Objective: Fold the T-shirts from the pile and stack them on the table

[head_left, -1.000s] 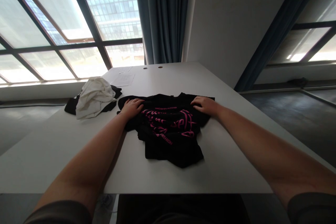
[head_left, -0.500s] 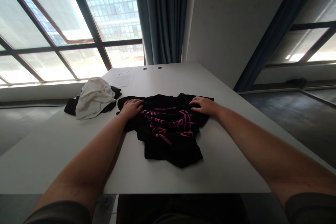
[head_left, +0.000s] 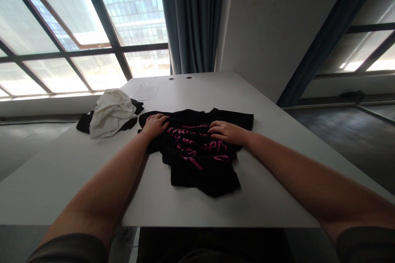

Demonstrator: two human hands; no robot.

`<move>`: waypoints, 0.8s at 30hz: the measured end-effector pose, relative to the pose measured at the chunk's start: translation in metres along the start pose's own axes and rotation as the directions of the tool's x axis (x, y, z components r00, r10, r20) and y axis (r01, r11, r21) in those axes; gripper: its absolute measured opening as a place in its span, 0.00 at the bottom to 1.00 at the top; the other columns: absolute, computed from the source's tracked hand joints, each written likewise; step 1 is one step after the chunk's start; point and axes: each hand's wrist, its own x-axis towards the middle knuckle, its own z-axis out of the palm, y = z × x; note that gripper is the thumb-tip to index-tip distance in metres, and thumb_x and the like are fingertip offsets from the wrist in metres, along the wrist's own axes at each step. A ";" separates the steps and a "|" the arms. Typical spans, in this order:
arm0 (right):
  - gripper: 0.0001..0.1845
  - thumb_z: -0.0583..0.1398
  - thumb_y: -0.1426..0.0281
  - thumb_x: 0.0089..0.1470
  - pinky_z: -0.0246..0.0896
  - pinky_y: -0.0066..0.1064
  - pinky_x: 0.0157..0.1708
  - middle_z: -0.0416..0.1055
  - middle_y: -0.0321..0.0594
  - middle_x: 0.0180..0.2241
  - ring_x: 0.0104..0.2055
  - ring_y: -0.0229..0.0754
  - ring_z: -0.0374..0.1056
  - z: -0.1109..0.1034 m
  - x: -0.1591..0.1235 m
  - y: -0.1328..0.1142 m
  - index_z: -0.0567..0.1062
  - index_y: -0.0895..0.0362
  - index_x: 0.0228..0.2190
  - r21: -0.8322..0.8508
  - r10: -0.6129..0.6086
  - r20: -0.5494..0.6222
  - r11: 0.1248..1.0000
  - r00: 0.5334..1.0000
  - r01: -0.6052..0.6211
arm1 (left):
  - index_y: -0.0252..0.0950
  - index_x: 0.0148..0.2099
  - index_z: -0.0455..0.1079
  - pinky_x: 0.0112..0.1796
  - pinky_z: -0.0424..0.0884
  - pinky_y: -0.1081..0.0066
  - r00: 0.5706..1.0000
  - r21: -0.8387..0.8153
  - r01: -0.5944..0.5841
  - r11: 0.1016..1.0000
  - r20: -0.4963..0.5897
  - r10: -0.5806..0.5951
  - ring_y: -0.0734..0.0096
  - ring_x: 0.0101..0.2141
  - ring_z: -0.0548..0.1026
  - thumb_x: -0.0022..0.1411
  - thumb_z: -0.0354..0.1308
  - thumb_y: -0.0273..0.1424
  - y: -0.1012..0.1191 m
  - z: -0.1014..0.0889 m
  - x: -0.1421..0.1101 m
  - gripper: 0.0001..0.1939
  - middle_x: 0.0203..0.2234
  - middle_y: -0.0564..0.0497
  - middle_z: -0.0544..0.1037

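Around the pink-lettered black fabric T-shirt (head_left: pixel 203 178), a hand could cross the flat white bench (head_left: pixel 216 90) at twelve and six o'clock. A rumpled white-and-black cloth heap (head_left: pixel 112 111) blocks ten, the bare left forearm (head_left: pixel 111 191) eight, the bare right forearm (head_left: pixel 293 166) four.

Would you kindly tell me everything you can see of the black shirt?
The shirt looks like soft, thin fabric, with pink lettering in which "UNCOMPLICATED" and "FASHION" can be read. It lies print side up on the white table, wide across its far end, a sleeve reaching right, its middle wrinkled and its near edge uneven. The left hand rests on its upper left; the right hand lies over the lettering.
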 end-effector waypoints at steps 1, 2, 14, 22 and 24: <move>0.19 0.60 0.58 0.70 0.62 0.38 0.62 0.67 0.48 0.57 0.56 0.48 0.67 -0.001 0.000 -0.002 0.81 0.56 0.52 -0.014 0.007 0.001 1.000 1.000 -0.007 | 0.49 0.67 0.71 0.71 0.54 0.45 1.000 -0.001 0.004 1.000 0.000 -0.004 0.50 0.65 0.66 0.73 0.49 0.44 0.001 -0.001 0.000 0.25 0.63 0.48 0.72; 0.17 0.63 0.60 0.68 0.63 0.38 0.60 0.67 0.47 0.55 0.55 0.47 0.67 -0.002 -0.001 -0.005 0.81 0.57 0.50 -0.034 0.012 0.008 0.999 1.000 -0.011 | 0.49 0.67 0.71 0.71 0.54 0.45 1.000 -0.003 0.005 1.000 0.001 -0.005 0.50 0.65 0.66 0.73 0.49 0.44 0.001 -0.001 -0.001 0.25 0.63 0.48 0.72; 0.05 0.62 0.71 0.66 0.53 0.26 0.40 0.73 0.41 0.40 0.39 0.38 0.66 -0.005 0.011 -0.035 0.74 0.60 0.37 -0.057 0.062 0.149 0.997 0.987 -0.054 | 0.48 0.62 0.75 0.65 0.61 0.47 0.990 0.073 -0.084 0.994 -0.105 0.091 0.51 0.59 0.71 0.72 0.51 0.41 0.005 -0.005 -0.004 0.21 0.57 0.47 0.76; 0.12 0.62 0.63 0.70 0.46 0.26 0.34 0.73 0.39 0.34 0.34 0.38 0.66 -0.016 0.010 -0.025 0.74 0.58 0.36 -0.210 0.259 0.236 0.955 0.937 -0.211 | 0.41 0.46 0.77 0.50 0.70 0.59 0.953 0.102 -0.292 0.951 -0.048 0.298 0.59 0.44 0.79 0.76 0.44 0.41 0.044 -0.022 -0.012 0.20 0.41 0.48 0.83; 0.12 0.62 0.63 0.70 0.46 0.26 0.33 0.73 0.39 0.34 0.34 0.38 0.66 -0.017 0.007 -0.015 0.74 0.58 0.36 -0.226 0.267 0.210 0.949 0.940 -0.219 | 0.40 0.47 0.77 0.48 0.71 0.62 0.946 0.065 -0.325 0.943 0.006 0.325 0.61 0.44 0.80 0.77 0.42 0.43 0.054 -0.023 -0.014 0.22 0.42 0.48 0.83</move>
